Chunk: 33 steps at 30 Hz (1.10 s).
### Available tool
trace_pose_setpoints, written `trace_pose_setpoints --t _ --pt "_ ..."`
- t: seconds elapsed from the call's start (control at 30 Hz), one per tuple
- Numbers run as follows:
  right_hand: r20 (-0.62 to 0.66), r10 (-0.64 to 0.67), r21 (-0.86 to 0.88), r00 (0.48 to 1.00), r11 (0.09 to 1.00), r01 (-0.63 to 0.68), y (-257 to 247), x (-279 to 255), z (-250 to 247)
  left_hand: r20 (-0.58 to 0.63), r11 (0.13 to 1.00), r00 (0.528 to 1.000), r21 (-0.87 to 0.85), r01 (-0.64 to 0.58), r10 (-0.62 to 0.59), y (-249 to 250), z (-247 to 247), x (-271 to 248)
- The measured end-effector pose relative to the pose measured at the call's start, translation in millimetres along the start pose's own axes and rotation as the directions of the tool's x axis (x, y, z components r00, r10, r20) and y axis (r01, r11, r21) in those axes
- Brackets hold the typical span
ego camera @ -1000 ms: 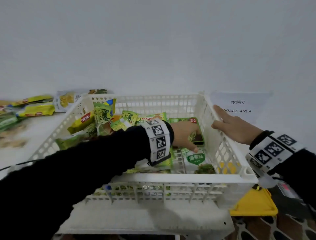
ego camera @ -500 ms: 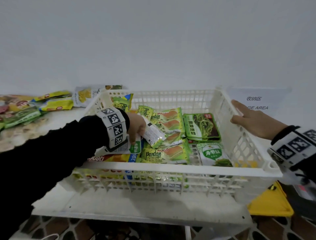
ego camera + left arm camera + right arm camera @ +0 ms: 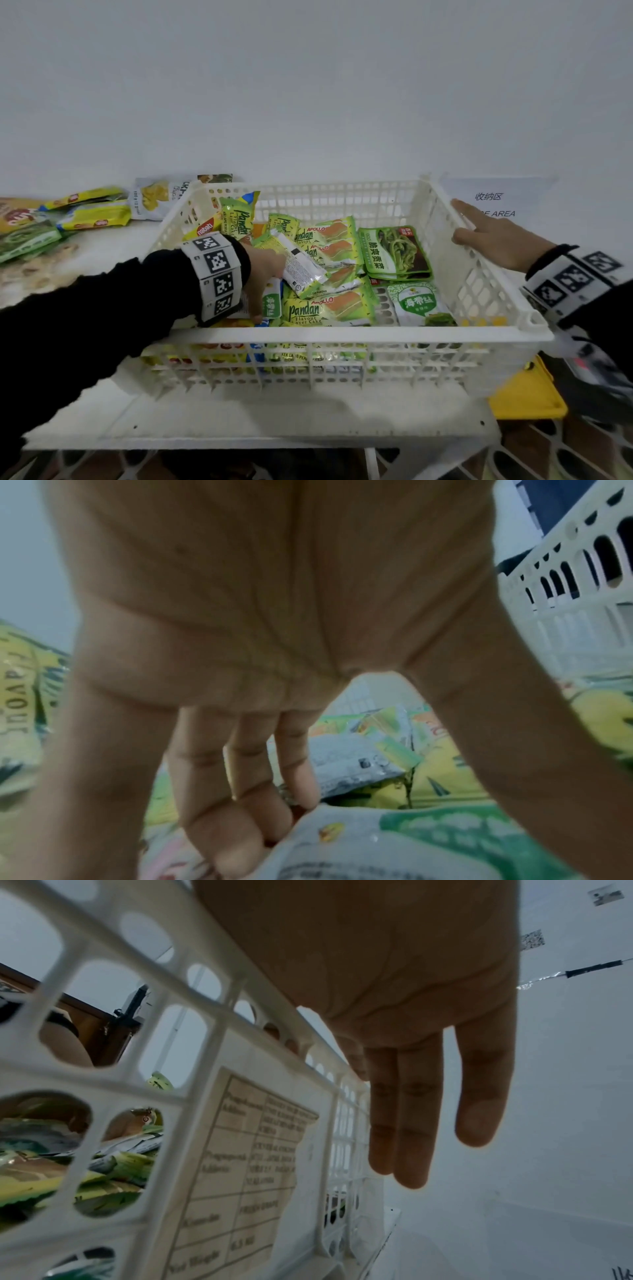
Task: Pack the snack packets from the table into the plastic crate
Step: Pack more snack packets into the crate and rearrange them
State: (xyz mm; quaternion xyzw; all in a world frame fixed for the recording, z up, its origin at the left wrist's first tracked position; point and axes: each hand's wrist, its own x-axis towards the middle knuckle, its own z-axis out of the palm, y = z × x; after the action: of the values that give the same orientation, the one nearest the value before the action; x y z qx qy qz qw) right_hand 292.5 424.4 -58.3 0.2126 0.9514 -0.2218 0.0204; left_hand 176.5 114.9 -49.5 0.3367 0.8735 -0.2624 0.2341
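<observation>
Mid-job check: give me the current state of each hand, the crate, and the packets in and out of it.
Left hand: inside the crate, fingers straight, touching packets; no grip.
Right hand: open, resting on the crate's right rim.
Plastic crate: upright on the table, partly filled.
Packets in the crate: lying mostly flat, overlapping.
Packets on the table: not yet packed, left of the crate.

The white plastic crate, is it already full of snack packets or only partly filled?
Partly filled. In the white plastic crate the snack packets lie well below its rim, and bare floor shows at the far right.
</observation>
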Motion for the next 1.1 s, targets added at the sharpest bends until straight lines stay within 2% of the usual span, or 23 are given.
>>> trace_pose_setpoints --t 0.27,0.43,0.63,0.73,0.93,1.1 --pt "-0.004 -0.003 0.031 1.000 1.000 0.003 -2.1 -2.2 1.9 0.057 0.996 0.995 0.016 -0.084 0.083 3.9 -0.9 -0.5" --pt "-0.007 -0.005 0.059 1.000 0.998 0.005 -5.3 -5.6 1.1 0.024 0.991 0.991 0.008 -0.132 0.132 -2.3 4.7 1.5" --pt "0.000 -0.007 0.076 1.000 0.997 0.007 -4.8 -4.8 1.7 0.046 0.990 0.989 -0.022 -0.141 0.142 -10.3 12.4 4.8" --pt "0.005 0.002 0.082 1.000 0.997 -0.002 -2.9 -3.2 2.4 0.022 0.987 0.990 -0.083 -0.136 0.138 -13.9 11.2 4.6" --pt "0.011 -0.017 0.111 1.000 0.994 0.015 -1.9 -3.2 2.7 -0.066 0.993 0.997 -0.114 -0.039 0.032 -25.7 5.0 0.4" --pt "0.016 -0.010 0.122 1.000 0.993 0.008 -4.7 -5.4 1.9 -0.212 0.922 0.977 -0.379 -0.080 -0.003 -43.8 -28.9 -27.4"
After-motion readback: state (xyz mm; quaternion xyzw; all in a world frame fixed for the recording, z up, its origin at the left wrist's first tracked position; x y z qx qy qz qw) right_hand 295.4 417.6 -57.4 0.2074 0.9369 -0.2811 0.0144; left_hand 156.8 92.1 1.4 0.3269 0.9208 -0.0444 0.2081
